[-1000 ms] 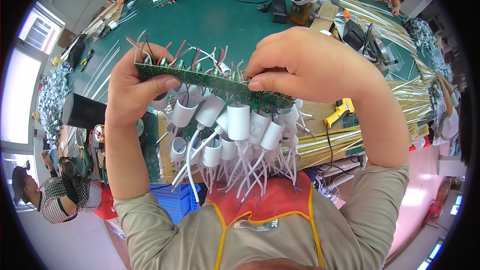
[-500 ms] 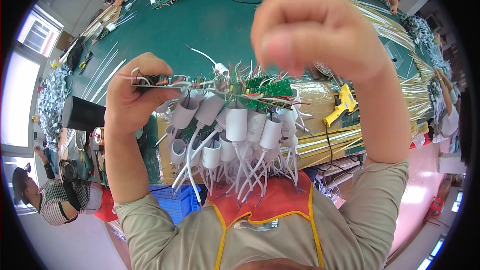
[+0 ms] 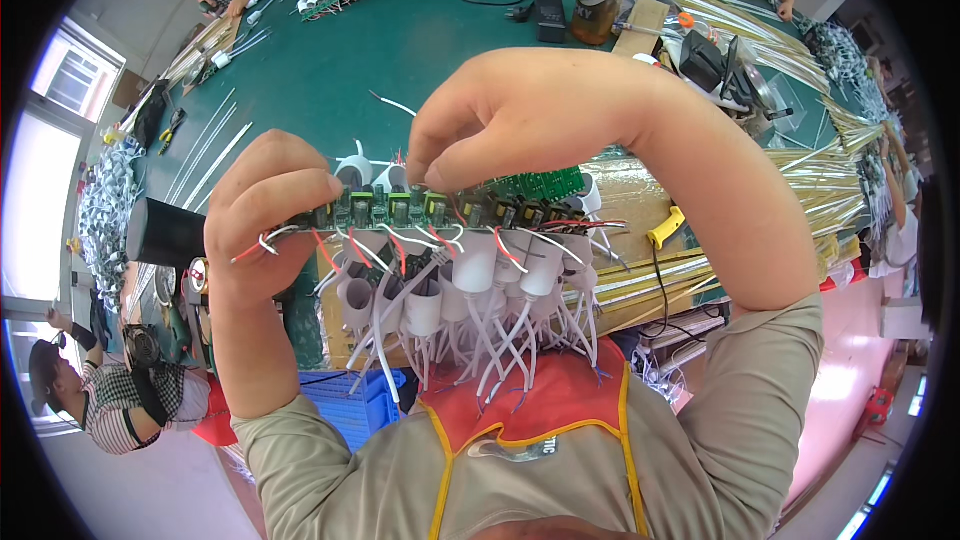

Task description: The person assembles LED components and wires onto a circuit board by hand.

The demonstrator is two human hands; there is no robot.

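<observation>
My left hand (image 3: 268,205) is closed round the left end of a green circuit board strip (image 3: 445,212), holding it tilted with its components and red and white wires facing me. My right hand (image 3: 525,120) arches over the strip's far edge, thumb and fingers pressed together there; what is between them is hidden. Below and behind the strip crowd several white plastic cups (image 3: 473,262), with white cables (image 3: 490,335) hanging toward my red apron (image 3: 520,390). Another green board (image 3: 540,183) lies just right of my right fingertips.
A yellow glue gun (image 3: 667,227), partly hidden by my right arm, lies on cardboard at the right. Beyond are a lidded jar (image 3: 597,10), a black adapter (image 3: 551,17) and bundled strips (image 3: 815,180). A black cylinder (image 3: 160,232) is beside my left wrist. Co-workers sit around the green table (image 3: 400,50).
My right hand has come down and left from its raised position to the board's far edge. The strip has turned, so its component side now shows. My left hand keeps its grip.
</observation>
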